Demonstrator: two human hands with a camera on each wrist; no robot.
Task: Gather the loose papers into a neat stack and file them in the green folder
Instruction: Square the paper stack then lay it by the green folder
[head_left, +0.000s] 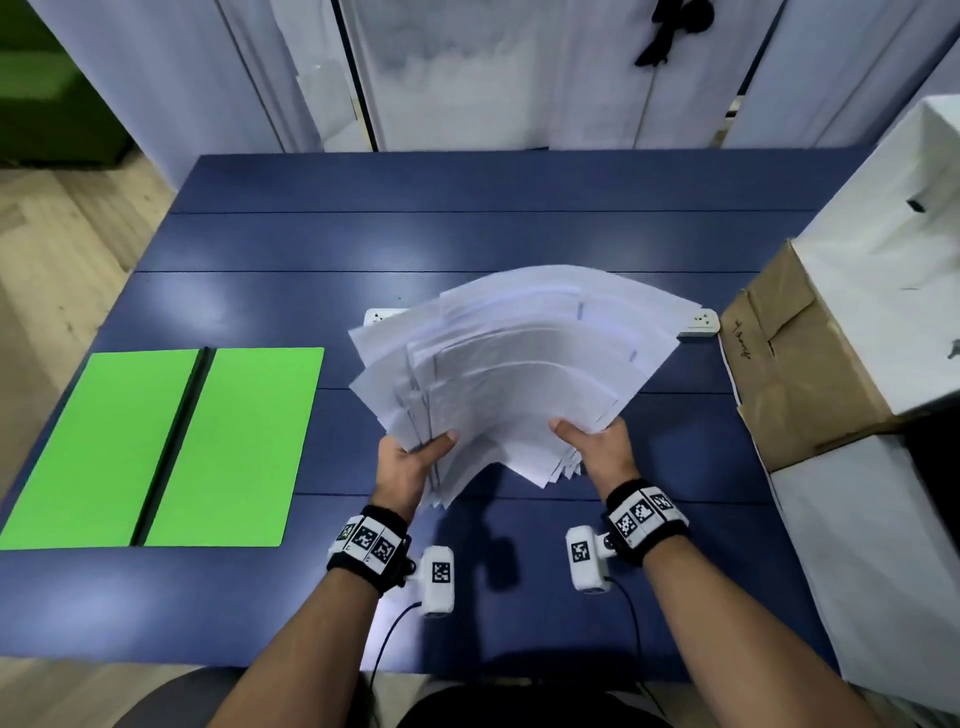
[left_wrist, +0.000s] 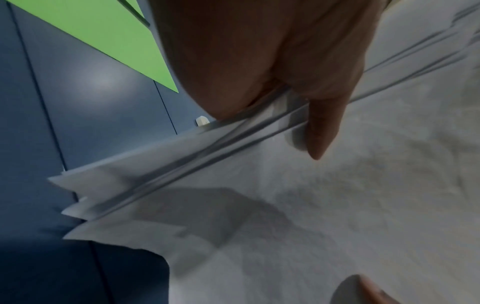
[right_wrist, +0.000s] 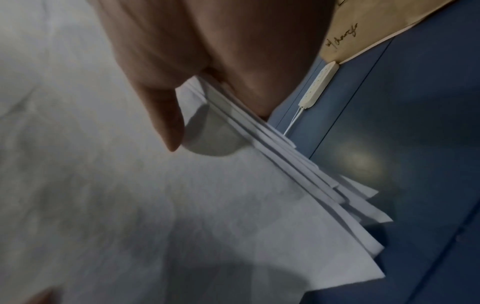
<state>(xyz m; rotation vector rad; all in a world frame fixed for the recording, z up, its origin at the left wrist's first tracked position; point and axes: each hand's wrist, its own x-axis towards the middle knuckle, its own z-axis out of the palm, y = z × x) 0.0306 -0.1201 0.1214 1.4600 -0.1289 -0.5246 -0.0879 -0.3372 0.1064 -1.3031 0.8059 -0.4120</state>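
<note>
A fanned, uneven bundle of white papers (head_left: 509, 364) is held up above the blue table (head_left: 467, 218), its corners sticking out at different angles. My left hand (head_left: 415, 457) grips the bundle's near left edge with the thumb on top. My right hand (head_left: 592, 441) grips the near right edge the same way. The wrist views show each thumb pressed on the top sheet, papers (left_wrist: 311, 205) and papers (right_wrist: 155, 205) splayed at the edges. The green folder (head_left: 156, 447) lies open and flat on the table's left side, a dark spine down its middle.
A white power strip (head_left: 698, 323) lies on the table behind the papers. A brown cardboard box (head_left: 800, 374) and white boxes (head_left: 883, 234) crowd the right edge. White panels stand behind the table. Wooden floor shows at the left.
</note>
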